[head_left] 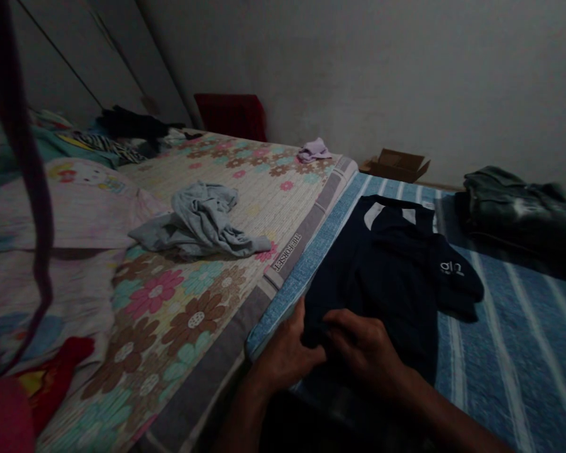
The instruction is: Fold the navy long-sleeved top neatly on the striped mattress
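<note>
A dark navy shirt with white patches near its collar lies on the blue striped bedding, one lettered sleeve folded out at the right. At the shirt's near left edge, my left hand has its thumb and fingers around a bit of the cloth. Close beside it, my right hand is closed, its fingers pinching the same edge of fabric. Dim light hides the exact grip and the shirt's lower end.
Left of the shirt, a crumpled grey garment lies on the flowered mat. Dark folded clothes are at the right. A small lilac cloth and a cardboard box are near the wall. A dark strap hangs at the left.
</note>
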A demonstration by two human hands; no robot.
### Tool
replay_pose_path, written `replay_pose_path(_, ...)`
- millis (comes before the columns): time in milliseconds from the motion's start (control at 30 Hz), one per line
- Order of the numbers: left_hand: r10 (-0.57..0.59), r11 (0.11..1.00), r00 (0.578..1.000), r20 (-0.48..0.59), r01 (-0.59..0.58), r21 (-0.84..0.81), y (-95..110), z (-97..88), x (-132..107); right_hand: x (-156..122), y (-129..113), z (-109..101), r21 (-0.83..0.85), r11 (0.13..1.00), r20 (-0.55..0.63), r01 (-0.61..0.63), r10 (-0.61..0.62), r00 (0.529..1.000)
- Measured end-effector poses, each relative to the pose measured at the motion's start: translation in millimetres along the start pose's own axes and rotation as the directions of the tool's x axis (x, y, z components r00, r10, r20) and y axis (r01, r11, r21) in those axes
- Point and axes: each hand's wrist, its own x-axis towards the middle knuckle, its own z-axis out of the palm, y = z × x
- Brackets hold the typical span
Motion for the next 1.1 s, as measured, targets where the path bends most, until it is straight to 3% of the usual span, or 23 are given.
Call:
replay_pose_path(167, -0.051, 0.996, 0.996, -0.079, 0.045, -0.076, -2, 17.6, -7, 9, 0, -8, -0.013, 1.000, 0.046, 0.024, -0.023, 0.999)
replay_pose_path(333, -0.121, 0.984, 0.980, -0.159, 0.098, -0.147, -3, 25.1, -8, 19, 0, -11, -0.156, 0.980, 0.151, 0.123, -0.099, 0.984)
replay_pose_path(533, -0.224, 0.975, 0.961, -0.165, 0.224, -0.018, 2, 22.7, -9, 19, 4, -10, -0.246, 0.946, 0.234, 0.213, -0.155, 0.960)
replay_pose_path(633, -0.217, 0.971, 0.961, -0.171, 0.230, 0.063, -1, 22.9, -10, 18, 10, -12, -0.350, 0.890, 0.261, 0.292, -0.207, 0.943)
replay_pose_path(733, -0.159, 0.983, 0.978, -0.136, 0.170, 0.073, -7, 22.9, -10, 20, 14, -21, -0.532, 0.772, 0.274, 0.348, -0.232, 0.933)
replay_pose_path(833, -0.077, 0.994, 0.989, -0.127, 0.086, 0.066, -15, 23.0, -10, 30, 17, -41, -0.718, 0.625, 0.265, 0.307, -0.162, 0.950)
replay_pose_path(933, -0.034, 0.993, 0.993, -0.117, 0.047, 0.111, -21, 23.5, -11, 48, 22, -63, -0.835, 0.494, 0.288, 0.243, 0.016, 0.957)
replay_pose_path(1100, -0.047, 0.986, 0.996, -0.073, 0.058, 0.156, -25, 22.4, -15, 78, 45, -80, -0.875, 0.403, 0.373, 0.270, 0.202, 0.906)
